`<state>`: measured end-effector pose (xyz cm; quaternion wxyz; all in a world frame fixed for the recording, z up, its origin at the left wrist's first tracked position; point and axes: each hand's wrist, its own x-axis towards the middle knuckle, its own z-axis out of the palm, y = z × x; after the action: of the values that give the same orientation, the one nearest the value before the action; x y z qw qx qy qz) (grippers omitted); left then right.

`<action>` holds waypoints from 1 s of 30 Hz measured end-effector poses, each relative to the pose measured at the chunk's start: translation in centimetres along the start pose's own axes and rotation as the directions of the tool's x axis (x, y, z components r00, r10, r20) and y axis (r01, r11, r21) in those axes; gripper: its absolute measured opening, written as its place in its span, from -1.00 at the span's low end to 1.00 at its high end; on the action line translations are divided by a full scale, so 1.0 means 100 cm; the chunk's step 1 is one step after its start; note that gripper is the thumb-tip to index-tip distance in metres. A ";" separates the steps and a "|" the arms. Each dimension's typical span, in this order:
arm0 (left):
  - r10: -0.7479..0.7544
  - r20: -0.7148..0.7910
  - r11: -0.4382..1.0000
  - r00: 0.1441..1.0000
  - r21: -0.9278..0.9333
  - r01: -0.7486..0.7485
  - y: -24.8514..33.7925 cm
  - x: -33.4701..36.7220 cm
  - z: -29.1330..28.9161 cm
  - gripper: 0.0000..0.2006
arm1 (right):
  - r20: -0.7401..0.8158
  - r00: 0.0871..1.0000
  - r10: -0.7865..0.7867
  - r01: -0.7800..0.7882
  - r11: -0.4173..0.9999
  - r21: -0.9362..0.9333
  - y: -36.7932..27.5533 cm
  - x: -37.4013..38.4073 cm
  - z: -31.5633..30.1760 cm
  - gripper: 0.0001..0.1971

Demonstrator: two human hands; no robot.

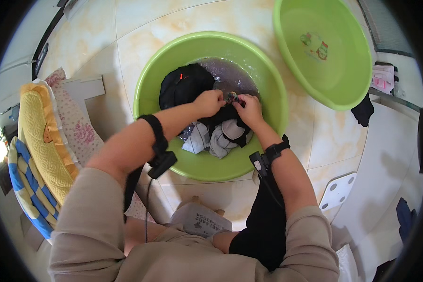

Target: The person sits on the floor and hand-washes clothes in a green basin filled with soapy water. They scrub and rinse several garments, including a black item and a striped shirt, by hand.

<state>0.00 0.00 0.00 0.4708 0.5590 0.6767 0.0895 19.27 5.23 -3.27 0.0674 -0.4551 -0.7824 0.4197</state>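
Observation:
A big green basin (210,174) of greyish water stands on the floor in front of me, with wet clothes in it. Over its middle, my left hand (209,103) and my right hand (250,112) are both closed, pinching a small bunched piece of dark cloth with coloured specks (232,97) between them. It seems to run down into black cloth (221,115) below; its kind is unclear. A puffed-up black garment (185,83) with a small red mark floats beside my left hand. Nearer me lie grey and white pieces of clothing (221,143), partly under water.
Another green basin (333,51), tilted, is at the far right. A white bathroom scale (337,190) rests on the floor to the right. Yellow quilted bedding (49,127) and a blue checked cloth (30,188) lie at the left. A translucent plastic container (201,220) sits between my legs.

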 end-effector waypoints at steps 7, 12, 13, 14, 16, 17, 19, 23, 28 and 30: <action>-0.392 0.405 0.862 0.826 -0.153 0.484 0.053 -0.031 -0.096 -0.72 | 0.247 0.961 0.124 -0.255 0.743 0.619 -0.048 -0.031 -0.048 -0.84; -0.304 0.424 0.707 0.853 -0.500 0.501 0.069 -0.031 -0.090 -0.74 | 0.404 0.875 0.268 -0.485 0.507 0.713 -0.071 -0.040 -0.066 -0.83; -0.264 0.405 0.648 0.875 -0.597 0.472 0.066 -0.028 -0.089 -0.74 | 0.402 0.861 0.312 -0.508 0.483 0.713 -0.074 -0.037 -0.064 -0.83; -0.269 0.395 0.582 0.878 -0.660 0.475 0.061 -0.027 -0.085 -0.73 | 0.373 0.862 0.344 -0.505 0.511 0.695 -0.073 -0.036 -0.061 -0.82; -0.236 0.326 0.375 0.915 -0.838 0.396 0.046 -0.019 -0.070 -0.72 | 0.312 0.885 0.346 -0.458 0.521 0.720 -0.064 -0.025 -0.054 -0.82; -0.235 0.292 0.259 0.927 -0.901 0.349 0.038 -0.013 -0.062 -0.72 | 0.285 0.889 0.358 -0.444 0.523 0.728 -0.056 -0.019 -0.048 -0.82; -0.249 0.271 0.052 0.930 -0.955 0.292 0.023 -0.008 -0.035 -0.73 | 0.230 0.872 0.431 -0.443 0.497 0.746 -0.038 -0.015 -0.037 -0.81; -0.300 0.240 -0.103 0.923 -0.970 0.219 -0.008 0.000 0.019 -0.75 | 0.017 0.872 0.489 -0.396 0.687 0.609 -0.004 -0.001 -0.010 -0.80; -0.476 -0.047 0.198 0.878 -0.979 0.055 -0.031 0.002 0.062 -0.86 | -0.190 0.953 0.238 -0.243 0.970 -0.006 0.010 0.005 -0.003 -0.83; -0.353 -0.285 0.608 0.891 -0.793 -0.013 -0.037 -0.003 0.070 -0.89 | -0.166 0.974 0.154 -0.185 0.964 -0.190 0.013 0.009 -0.003 -0.83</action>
<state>2.64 -4.36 -6.01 0.5169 0.1990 0.7052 0.4426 19.73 6.42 -4.26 0.0426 -0.5554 -0.7721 0.3059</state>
